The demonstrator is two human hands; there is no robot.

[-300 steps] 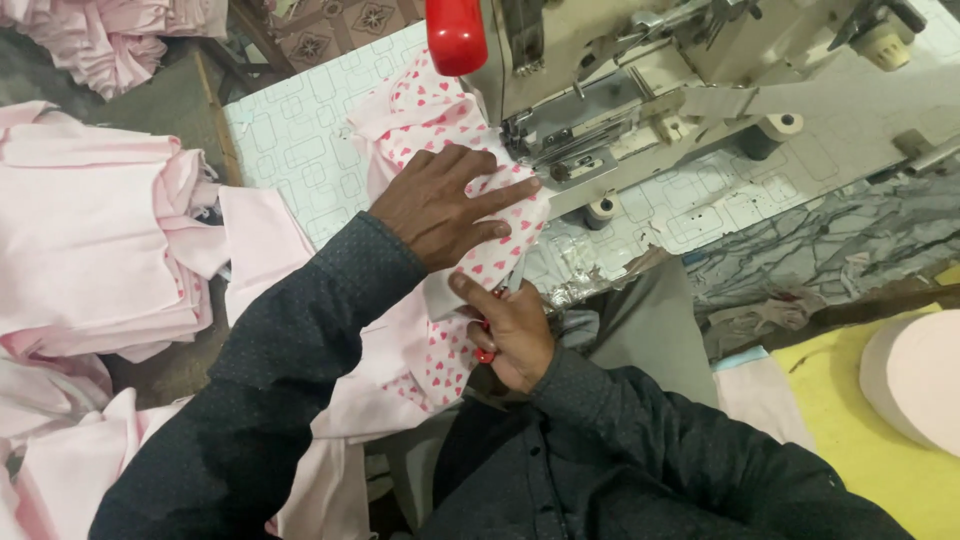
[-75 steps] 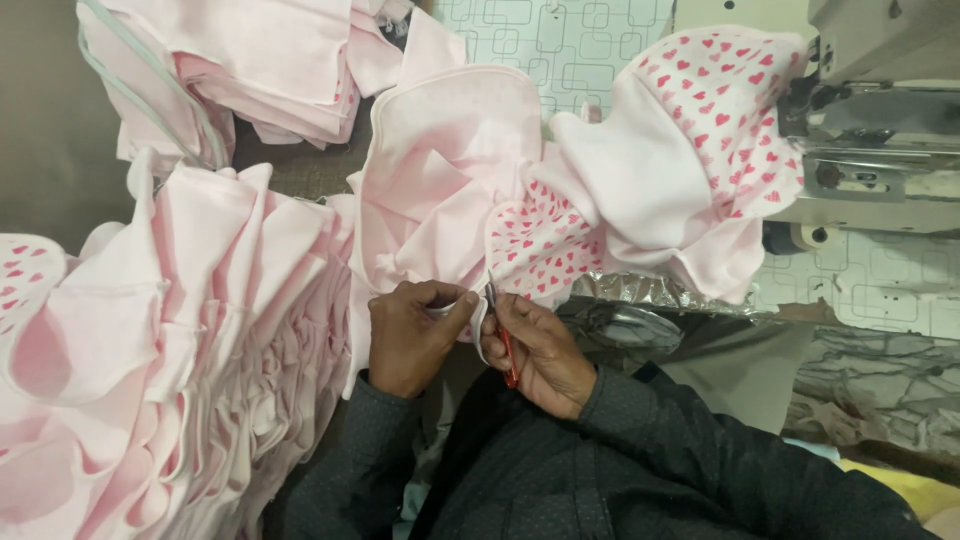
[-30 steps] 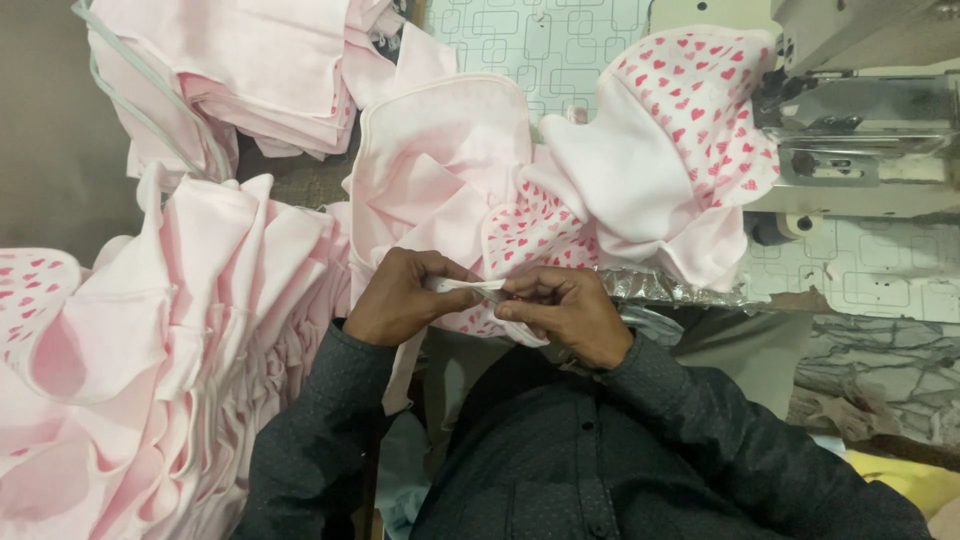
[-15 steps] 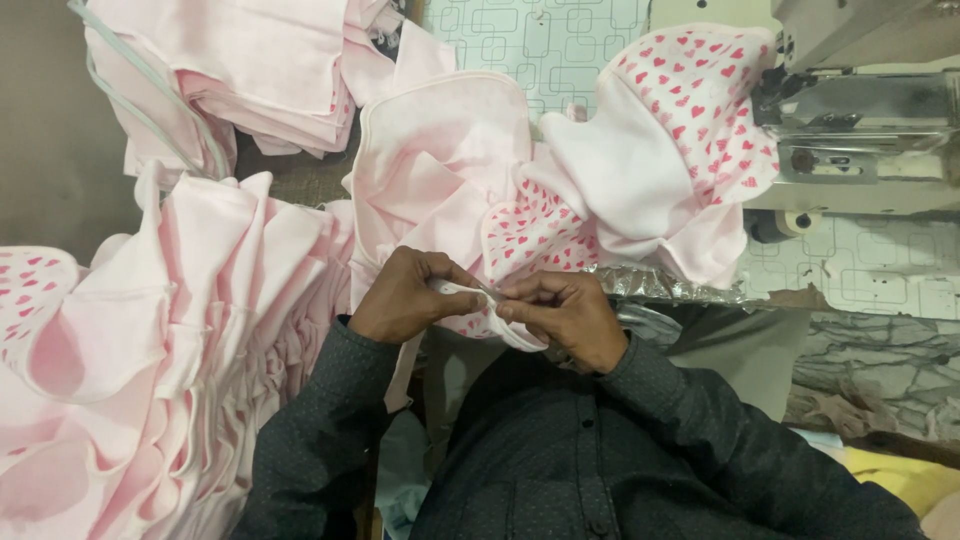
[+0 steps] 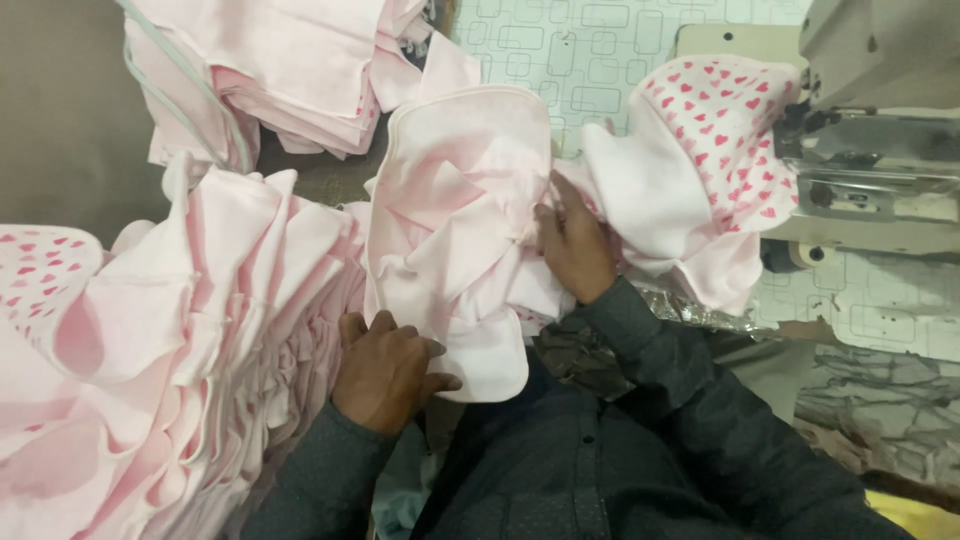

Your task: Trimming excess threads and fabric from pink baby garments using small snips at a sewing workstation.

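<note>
A pale pink garment piece (image 5: 450, 210) lies crumpled on the table in front of me. My left hand (image 5: 385, 368) rests on its lower left edge, fingers spread and pressing the fabric flat. My right hand (image 5: 575, 245) pushes into the folds where the pink piece meets a white cloth with red hearts (image 5: 715, 150). Whether the right fingers pinch any fabric is hidden by the folds. The heart cloth bunches up against the sewing machine (image 5: 870, 110) at the right.
A fanned stack of pink garment pieces (image 5: 190, 340) fills the left. Another pink pile (image 5: 290, 70) lies at the top left. The patterned tabletop (image 5: 580, 50) shows at the top middle. Crumpled grey cloth (image 5: 880, 410) lies at the lower right.
My hands were together pinching a small edge of fabric in front of me. Now they have parted: the left dropped onto the lower edge, the right moved up into the folds.
</note>
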